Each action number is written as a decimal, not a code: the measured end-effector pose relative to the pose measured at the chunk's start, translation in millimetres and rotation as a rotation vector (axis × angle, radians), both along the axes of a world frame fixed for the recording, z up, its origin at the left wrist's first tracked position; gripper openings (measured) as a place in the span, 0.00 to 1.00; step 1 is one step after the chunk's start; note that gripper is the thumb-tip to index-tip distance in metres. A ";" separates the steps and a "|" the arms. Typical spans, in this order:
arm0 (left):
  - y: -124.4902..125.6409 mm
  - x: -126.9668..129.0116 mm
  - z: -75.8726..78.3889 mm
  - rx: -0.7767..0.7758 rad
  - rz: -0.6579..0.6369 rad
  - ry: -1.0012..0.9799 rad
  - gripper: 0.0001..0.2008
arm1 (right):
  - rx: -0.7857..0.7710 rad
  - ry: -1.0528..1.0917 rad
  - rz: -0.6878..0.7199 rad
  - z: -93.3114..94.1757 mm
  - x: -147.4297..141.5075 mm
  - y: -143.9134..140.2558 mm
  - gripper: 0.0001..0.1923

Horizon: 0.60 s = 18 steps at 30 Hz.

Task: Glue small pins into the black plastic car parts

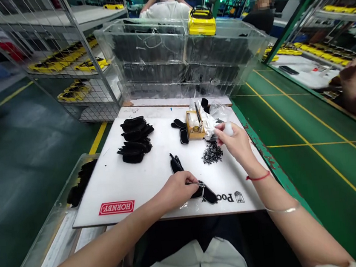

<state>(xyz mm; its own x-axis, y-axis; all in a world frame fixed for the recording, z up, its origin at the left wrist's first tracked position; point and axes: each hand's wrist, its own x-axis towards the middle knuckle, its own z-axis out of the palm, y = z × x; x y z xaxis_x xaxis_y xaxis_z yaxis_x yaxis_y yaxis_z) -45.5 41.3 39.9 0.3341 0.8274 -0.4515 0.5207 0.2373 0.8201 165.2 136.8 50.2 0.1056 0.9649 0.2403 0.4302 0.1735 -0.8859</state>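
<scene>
My left hand (pixel 182 186) is over the front of the white board, its fingers pinched on thin metal tweezers (pixel 196 183). The tips reach to black plastic parts (pixel 209 194) lying near the board's front edge. Another black part (pixel 176 163) lies just beyond that hand. My right hand (pixel 237 144) is raised over the right side of the board, with the fingers closed on a small whitish translucent bottle (pixel 228 129). Below it and to the left is a heap of tiny black pieces (pixel 212 152).
Stacks of black parts (pixel 134 140) sit at the board's left. A yellow box (pixel 194 125), crumpled white tissue (pixel 208 125) and loose black parts (pixel 183 135) stand further back. A clear bin (pixel 149 47) bearing a yellow toy car (pixel 201 21) rises behind. Other people are nearby.
</scene>
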 end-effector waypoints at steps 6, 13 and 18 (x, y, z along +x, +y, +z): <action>1.5 3.1 2.4 0.026 0.002 0.026 0.10 | 0.120 -0.157 0.024 -13.7 -27.0 34.5 0.13; 4.2 3.3 6.0 0.081 -0.052 0.048 0.09 | 0.363 -0.237 -0.089 5.6 -28.1 20.6 0.06; 5.9 3.5 6.6 0.090 -0.074 0.047 0.08 | 0.419 -0.178 -0.158 31.8 -14.0 -38.8 0.10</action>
